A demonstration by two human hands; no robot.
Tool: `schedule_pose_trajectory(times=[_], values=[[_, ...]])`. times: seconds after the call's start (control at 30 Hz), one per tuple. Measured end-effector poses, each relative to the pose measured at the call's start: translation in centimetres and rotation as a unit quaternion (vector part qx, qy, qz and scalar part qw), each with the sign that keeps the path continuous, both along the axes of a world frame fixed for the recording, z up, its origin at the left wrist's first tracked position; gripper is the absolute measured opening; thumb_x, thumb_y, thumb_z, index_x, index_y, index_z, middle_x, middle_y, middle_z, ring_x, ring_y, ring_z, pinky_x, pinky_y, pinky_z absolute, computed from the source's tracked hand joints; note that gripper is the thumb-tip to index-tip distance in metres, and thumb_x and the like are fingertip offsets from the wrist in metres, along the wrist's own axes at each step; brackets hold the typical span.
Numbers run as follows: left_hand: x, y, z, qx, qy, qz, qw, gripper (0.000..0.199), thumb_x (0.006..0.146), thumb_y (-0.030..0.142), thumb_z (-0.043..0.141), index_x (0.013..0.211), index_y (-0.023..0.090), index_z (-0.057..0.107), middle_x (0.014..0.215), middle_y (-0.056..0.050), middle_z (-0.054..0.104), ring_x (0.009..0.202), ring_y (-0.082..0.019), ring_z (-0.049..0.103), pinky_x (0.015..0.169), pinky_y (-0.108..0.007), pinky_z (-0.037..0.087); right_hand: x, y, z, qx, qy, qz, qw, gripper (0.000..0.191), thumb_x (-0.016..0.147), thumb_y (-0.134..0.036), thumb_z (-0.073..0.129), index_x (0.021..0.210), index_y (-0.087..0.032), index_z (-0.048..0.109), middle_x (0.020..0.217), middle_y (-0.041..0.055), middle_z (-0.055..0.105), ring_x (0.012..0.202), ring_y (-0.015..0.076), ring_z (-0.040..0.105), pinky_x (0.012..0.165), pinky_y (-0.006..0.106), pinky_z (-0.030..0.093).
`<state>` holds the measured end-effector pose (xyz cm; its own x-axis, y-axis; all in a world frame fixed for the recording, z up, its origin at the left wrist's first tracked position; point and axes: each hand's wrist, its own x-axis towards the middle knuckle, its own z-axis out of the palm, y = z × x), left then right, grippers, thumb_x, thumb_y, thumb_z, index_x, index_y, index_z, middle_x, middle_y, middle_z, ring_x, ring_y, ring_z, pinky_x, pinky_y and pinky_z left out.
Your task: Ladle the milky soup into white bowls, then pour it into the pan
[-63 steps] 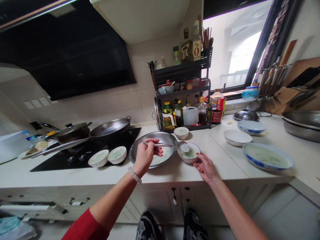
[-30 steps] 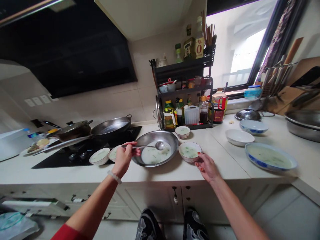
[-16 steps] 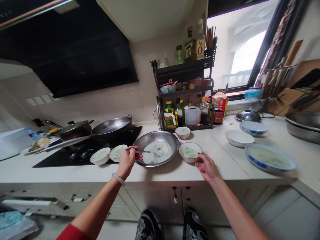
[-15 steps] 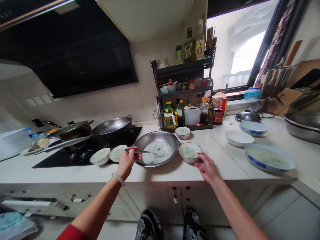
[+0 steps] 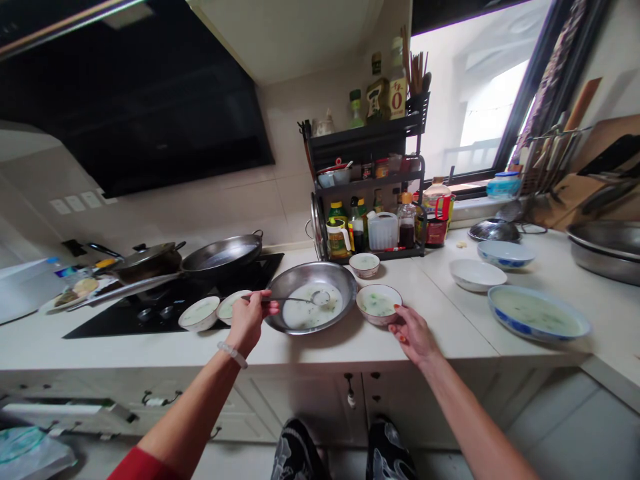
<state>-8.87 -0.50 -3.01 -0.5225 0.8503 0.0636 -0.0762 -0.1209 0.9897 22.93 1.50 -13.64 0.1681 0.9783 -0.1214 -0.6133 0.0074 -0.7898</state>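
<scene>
Wok [image 5: 223, 255]: on stove [image 5: 107, 321] | lidded pot [image 5: 145, 260]: left of wok | bottles [image 5: 377, 100]: atop black rack [image 5: 364, 132]

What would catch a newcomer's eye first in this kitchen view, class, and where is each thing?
Probably the wide metal basin of pale soup in the middle of the counter, with the left hand holding a ladle in it. Just right of the basin, the right hand touches the side of a small soup bowl. The big black range hood dominates the upper left.
</scene>
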Motion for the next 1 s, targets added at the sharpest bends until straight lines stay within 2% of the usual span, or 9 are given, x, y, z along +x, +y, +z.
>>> schedule_pose_trajectory(times=[0.47,1.0], values=[[0.4,-0.2,0.9,0.002,-0.011,-0.007,1.0,0.017,0.074,0.017,0.051,0.079,0.007,0.064,0.055,-0.008,0.066,0.047,-0.014,0.061,0.054,-0.025,0.051,0.0,0.0,0.0,-0.002,0.001,-0.006,1.0,0.038,0.054,-0.035,0.085,0.079,-0.017,0.061,0.064,0.001,0.062,0.041,0.0074,0.05,0.029,0.013,0.022],[0.3,-0.2,1.1,-0.006,-0.006,-0.01,1.0,0.016,0.074,0.017,0.051,0.077,0.008,0.065,0.056,-0.009,0.067,0.05,-0.015,0.063,0.056,-0.026,0.052,0.0,-0.2,0.2,0.001,-0.001,0.001,1.0,0.037,0.056,-0.034,0.084,0.079,-0.018,0.06,0.065,0.0012,0.062,0.042,0.0077,0.049,0.029,0.014,0.022]])
